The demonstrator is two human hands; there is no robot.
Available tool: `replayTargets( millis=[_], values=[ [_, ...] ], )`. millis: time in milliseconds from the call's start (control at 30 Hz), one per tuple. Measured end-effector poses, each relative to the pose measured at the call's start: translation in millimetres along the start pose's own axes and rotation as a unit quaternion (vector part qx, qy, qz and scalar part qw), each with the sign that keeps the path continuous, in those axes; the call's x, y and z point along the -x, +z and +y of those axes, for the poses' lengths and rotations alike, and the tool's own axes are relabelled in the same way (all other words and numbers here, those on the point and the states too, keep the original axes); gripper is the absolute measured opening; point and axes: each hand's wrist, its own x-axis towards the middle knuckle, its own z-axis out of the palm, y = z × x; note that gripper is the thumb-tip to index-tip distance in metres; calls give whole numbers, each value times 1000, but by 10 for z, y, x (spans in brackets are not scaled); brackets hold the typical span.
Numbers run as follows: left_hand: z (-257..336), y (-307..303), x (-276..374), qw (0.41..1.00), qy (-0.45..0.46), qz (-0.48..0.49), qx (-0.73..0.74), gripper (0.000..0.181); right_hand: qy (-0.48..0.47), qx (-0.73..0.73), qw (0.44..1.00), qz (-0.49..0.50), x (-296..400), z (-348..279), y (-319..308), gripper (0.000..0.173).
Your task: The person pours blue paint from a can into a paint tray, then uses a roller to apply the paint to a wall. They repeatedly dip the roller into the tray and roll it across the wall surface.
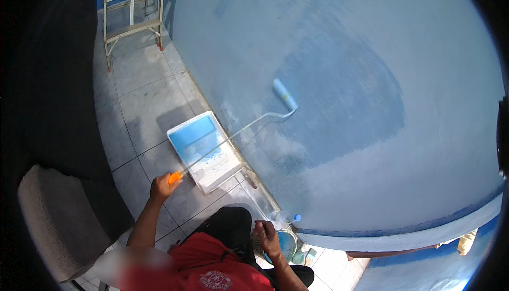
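Note:
My left hand (160,187) grips the orange handle (175,177) of a paint roller. Its long wire frame reaches over a white paint tray (222,179) to the wall. The light-blue roller sleeve (284,94) is at the wall, by a darker patch of blue paint (342,96). Blue paint (195,134) fills the far part of the tray, which lies on the floor along the wall's foot. My right hand (269,238) is by my knee, fingers curled, with nothing seen in it. Beneath it stands a bucket (287,243) with blue inside, partly hidden by the hand.
A metal stepladder (133,24) stands on the tiled floor (145,76) at the upper left. A clear plastic bottle (283,216) with a blue cap lies near the bucket. A paintbrush (310,256) is beside the bucket. At far left is a grey padded object (59,223).

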Motion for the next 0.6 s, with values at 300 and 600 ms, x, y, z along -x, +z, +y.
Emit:
replayTargets(
  millis=[300, 600],
  values=[
    [950, -549, -1701, 991, 25, 114, 70, 45, 5, -41, 999, 1, -91, -87, 56, 42],
    [252, -141, -1691, 998, -24, 60, 20, 48, 21, -11, 1000, -12, -88, 46, 95, 37]
  ],
)
